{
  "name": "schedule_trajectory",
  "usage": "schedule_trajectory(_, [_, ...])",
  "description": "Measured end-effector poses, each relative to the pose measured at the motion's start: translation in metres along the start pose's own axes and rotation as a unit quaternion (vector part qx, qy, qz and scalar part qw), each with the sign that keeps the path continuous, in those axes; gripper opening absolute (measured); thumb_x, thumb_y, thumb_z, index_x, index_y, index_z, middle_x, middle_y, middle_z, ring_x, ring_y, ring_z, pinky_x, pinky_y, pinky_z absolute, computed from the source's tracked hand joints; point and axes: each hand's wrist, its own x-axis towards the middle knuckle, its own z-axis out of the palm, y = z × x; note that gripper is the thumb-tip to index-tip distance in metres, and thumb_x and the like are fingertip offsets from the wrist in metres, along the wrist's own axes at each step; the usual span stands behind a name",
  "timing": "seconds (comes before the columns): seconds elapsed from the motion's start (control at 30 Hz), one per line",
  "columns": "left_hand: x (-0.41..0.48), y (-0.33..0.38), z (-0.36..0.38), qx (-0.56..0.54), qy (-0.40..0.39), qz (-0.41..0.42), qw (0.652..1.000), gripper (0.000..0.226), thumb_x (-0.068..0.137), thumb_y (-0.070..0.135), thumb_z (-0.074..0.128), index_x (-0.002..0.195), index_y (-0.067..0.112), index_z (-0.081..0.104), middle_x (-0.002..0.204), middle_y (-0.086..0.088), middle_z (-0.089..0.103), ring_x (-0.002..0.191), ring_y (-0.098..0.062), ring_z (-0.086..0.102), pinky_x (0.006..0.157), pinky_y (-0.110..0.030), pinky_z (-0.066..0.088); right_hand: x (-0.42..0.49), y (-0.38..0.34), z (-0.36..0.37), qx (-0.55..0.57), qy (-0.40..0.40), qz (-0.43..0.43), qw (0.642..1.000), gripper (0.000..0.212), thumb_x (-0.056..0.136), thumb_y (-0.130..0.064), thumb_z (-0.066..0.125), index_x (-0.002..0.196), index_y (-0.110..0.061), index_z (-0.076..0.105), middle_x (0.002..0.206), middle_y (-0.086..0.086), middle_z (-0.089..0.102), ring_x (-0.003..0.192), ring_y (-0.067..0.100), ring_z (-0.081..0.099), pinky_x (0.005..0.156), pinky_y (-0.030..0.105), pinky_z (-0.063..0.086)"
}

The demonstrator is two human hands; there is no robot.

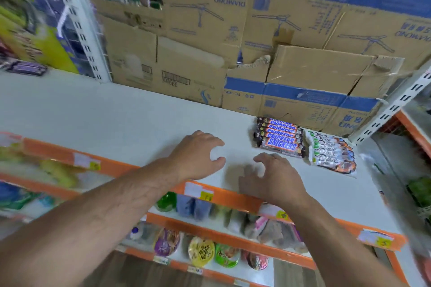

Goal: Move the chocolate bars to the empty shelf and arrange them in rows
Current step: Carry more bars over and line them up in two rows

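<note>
A white shelf (116, 114) with an orange front edge spans the view. At its right end lie several Snickers bars (279, 140) in a neat row, with several white Dove bars (332, 152) lined up just to their right. My left hand (198, 156) hovers over the shelf's middle, fingers loosely curled, holding nothing. My right hand (270, 179) is beside it near the front edge, fingers spread and bent, also empty. Both hands are left of the Snickers row and apart from it.
Flattened cardboard boxes (256, 42) stand along the back of the shelf. White slotted uprights (86, 42) frame it on both sides. A purple bar (25, 69) lies on the far left. Lower shelves (210, 235) hold jelly cups and snack packs.
</note>
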Motion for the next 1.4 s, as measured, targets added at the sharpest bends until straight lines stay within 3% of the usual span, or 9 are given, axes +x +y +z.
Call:
schedule_trajectory(0.1, [-0.035, -0.048, -0.037, 0.013, 0.010, -0.027, 0.999, 0.050, 0.084, 0.052, 0.054, 0.129, 0.030, 0.056, 0.130, 0.005, 0.057, 0.124, -0.019, 0.043, 0.104, -0.037, 0.037, -0.004, -0.069, 0.005, 0.019, -0.014, -0.032, 0.999, 0.060, 0.068, -0.065, 0.065, 0.119, -0.035, 0.057, 0.116, -0.007, 0.057, 0.108, 0.019, 0.056, 0.089, 0.036, 0.048])
schedule_trajectory(0.23, [-0.083, -0.116, -0.086, 0.018, 0.025, -0.080, 0.996, 0.051, 0.083, 0.053, 0.052, 0.129, 0.031, 0.054, 0.130, 0.004, 0.056, 0.124, -0.019, 0.043, 0.102, -0.038, 0.038, -0.004, -0.165, 0.019, 0.015, -0.026, -0.086, 0.996, 0.052, 0.079, -0.055, 0.060, 0.124, -0.029, 0.055, 0.122, 0.000, 0.056, 0.116, 0.022, 0.051, 0.090, 0.035, 0.046])
schedule_trajectory(0.4, [-0.143, -0.193, -0.138, 0.008, 0.021, -0.164, 0.986, 0.049, 0.083, 0.053, 0.054, 0.127, 0.033, 0.053, 0.128, 0.005, 0.055, 0.123, -0.020, 0.042, 0.103, -0.041, 0.037, -0.005, -0.276, 0.044, 0.036, -0.057, -0.131, 0.989, 0.049, 0.081, -0.052, 0.063, 0.123, -0.030, 0.056, 0.121, 0.000, 0.055, 0.107, 0.021, 0.057, 0.086, 0.032, 0.046])
schedule_trajectory(0.9, [-0.229, -0.396, -0.235, -0.001, 0.019, -0.317, 0.948, 0.052, 0.086, 0.053, 0.052, 0.134, 0.032, 0.049, 0.127, 0.002, 0.057, 0.125, -0.020, 0.042, 0.098, -0.039, 0.043, 0.067, -0.530, 0.121, -0.010, -0.140, -0.300, 0.944, 0.054, 0.080, -0.057, 0.060, 0.127, -0.031, 0.055, 0.126, -0.004, 0.058, 0.114, 0.017, 0.055, 0.090, 0.032, 0.046])
schedule_trajectory(1.0, [-0.225, -0.446, -0.253, 0.003, 0.036, -0.337, 0.941, 0.050, 0.085, 0.053, 0.053, 0.131, 0.035, 0.051, 0.123, 0.005, 0.057, 0.115, -0.017, 0.050, 0.086, -0.034, 0.046, 0.098, -0.578, 0.138, -0.004, -0.145, -0.320, 0.936, 0.054, 0.080, -0.056, 0.061, 0.127, -0.030, 0.055, 0.127, -0.003, 0.058, 0.115, 0.018, 0.055, 0.092, 0.033, 0.046])
schedule_trajectory(1.1, [-0.218, -0.489, -0.275, 0.004, 0.035, -0.350, 0.936, 0.049, 0.084, 0.053, 0.054, 0.130, 0.035, 0.052, 0.103, 0.007, 0.062, 0.088, -0.013, 0.056, 0.065, -0.027, 0.042, 0.130, -0.623, 0.152, 0.007, -0.157, -0.332, 0.930, 0.055, 0.081, -0.055, 0.061, 0.128, -0.029, 0.055, 0.128, -0.004, 0.058, 0.116, 0.017, 0.055, 0.092, 0.034, 0.047])
schedule_trajectory(1.2, [-0.210, -0.531, -0.302, 0.000, 0.016, -0.365, 0.931, 0.050, 0.086, 0.053, 0.054, 0.131, 0.033, 0.050, 0.102, 0.002, 0.068, 0.092, -0.014, 0.062, 0.071, -0.030, 0.050, 0.159, -0.668, 0.160, 0.012, -0.163, -0.345, 0.924, 0.054, 0.081, -0.055, 0.060, 0.128, -0.029, 0.055, 0.126, -0.005, 0.059, 0.114, 0.015, 0.055, 0.087, 0.032, 0.046])
schedule_trajectory(1.33, [-0.200, -0.580, -0.327, 0.027, 0.028, -0.370, 0.928, 0.052, 0.087, 0.054, 0.055, 0.134, 0.031, 0.050, 0.132, 0.002, 0.058, 0.118, -0.019, 0.055, 0.092, -0.035, 0.048, 0.190, -0.721, 0.168, 0.026, -0.156, -0.362, 0.919, 0.053, 0.081, -0.055, 0.060, 0.126, -0.028, 0.056, 0.124, -0.005, 0.060, 0.111, 0.015, 0.057, 0.082, 0.032, 0.046])
schedule_trajectory(1.4, [-0.197, -0.600, -0.331, 0.041, 0.030, -0.369, 0.928, 0.052, 0.087, 0.052, 0.056, 0.134, 0.031, 0.052, 0.133, 0.004, 0.058, 0.119, -0.020, 0.055, 0.092, -0.032, 0.048, 0.199, -0.740, 0.176, 0.030, -0.159, -0.363, 0.918, 0.052, 0.080, -0.054, 0.060, 0.125, -0.029, 0.056, 0.123, -0.005, 0.061, 0.110, 0.016, 0.058, 0.080, 0.032, 0.045])
